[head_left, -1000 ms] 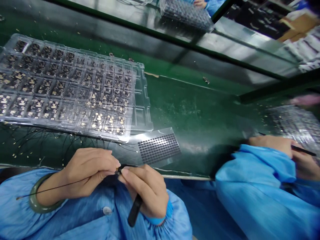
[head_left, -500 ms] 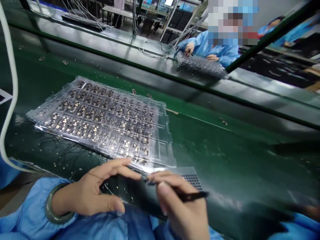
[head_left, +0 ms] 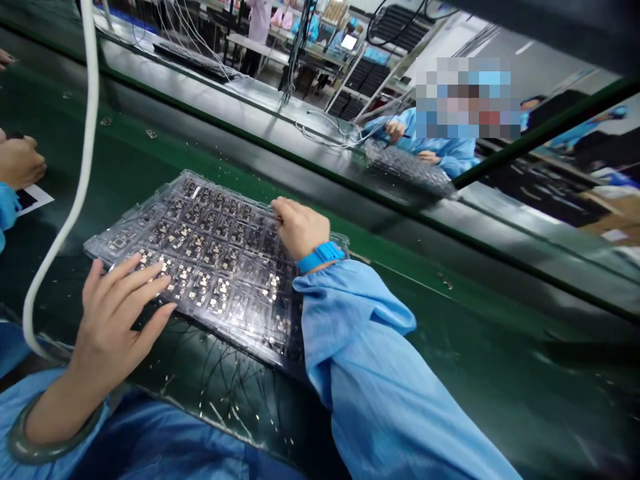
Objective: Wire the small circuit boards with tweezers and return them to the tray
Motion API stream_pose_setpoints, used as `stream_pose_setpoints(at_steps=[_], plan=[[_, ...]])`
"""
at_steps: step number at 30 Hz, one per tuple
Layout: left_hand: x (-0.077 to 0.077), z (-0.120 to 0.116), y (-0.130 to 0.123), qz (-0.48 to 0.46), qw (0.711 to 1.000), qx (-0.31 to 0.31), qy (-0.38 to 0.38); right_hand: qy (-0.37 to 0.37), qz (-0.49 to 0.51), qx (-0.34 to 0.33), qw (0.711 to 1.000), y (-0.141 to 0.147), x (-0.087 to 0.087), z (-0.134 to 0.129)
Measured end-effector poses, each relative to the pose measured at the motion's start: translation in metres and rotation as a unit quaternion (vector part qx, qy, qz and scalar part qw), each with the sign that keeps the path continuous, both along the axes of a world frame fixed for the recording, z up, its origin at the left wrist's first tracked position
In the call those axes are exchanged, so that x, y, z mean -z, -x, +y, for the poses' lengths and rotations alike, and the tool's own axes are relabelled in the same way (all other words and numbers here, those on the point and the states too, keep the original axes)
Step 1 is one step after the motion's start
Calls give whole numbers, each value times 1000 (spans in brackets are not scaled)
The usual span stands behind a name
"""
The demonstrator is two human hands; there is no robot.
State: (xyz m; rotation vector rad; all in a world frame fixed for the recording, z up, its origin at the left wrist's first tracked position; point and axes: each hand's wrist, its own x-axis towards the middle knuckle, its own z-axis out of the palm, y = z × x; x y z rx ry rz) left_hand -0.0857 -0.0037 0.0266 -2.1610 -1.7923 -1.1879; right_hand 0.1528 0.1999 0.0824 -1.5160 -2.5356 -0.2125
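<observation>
A clear plastic tray (head_left: 235, 257) with many small circuit parts in its compartments lies on the green work surface (head_left: 425, 320). My left hand (head_left: 117, 317), a bracelet at its wrist, has its fingers spread over the tray's near left edge. Over the tray's far right part is my right hand (head_left: 303, 230), with a blue band at the wrist. Its fingers are curled together, and what they pinch, if anything, is too small to name.
A white cable (head_left: 83, 167) hangs at the left. Beyond it, another person's hand (head_left: 20, 160) rests near a white-edged card (head_left: 37, 199). Across a metal ledge, a person in blue (head_left: 450, 150) handles a bubbly tray (head_left: 410, 168).
My right hand has moved from the near edge to the tray's far side, and the dark tool no longer shows. My left hand has moved left, fingers spread. The view has shifted.
</observation>
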Motion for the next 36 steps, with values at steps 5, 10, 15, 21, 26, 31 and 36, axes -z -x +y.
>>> stream_pose_setpoints(at_steps=[5, 10, 15, 21, 26, 31, 36], plan=[[17, 5, 13, 47, 999, 21, 8, 58, -54, -70, 994, 4, 11, 7], [21, 7, 14, 45, 999, 15, 2, 85, -68, -63, 992, 2, 11, 4], [20, 6, 13, 40, 999, 15, 4, 104, -73, -46, 991, 8, 8, 1], [17, 3, 16, 59, 998, 30, 17, 53, -82, 114, 989, -32, -39, -42], [19, 4, 18, 66, 997, 33, 11, 158, -70, 320, 932, -111, -34, -86], [19, 4, 14, 70, 997, 16, 13, 307, 294, 286, 859, -150, 15, -105], [5, -3, -5, 38, 999, -34, -13, 347, 554, 272, 706, -153, 31, -122]])
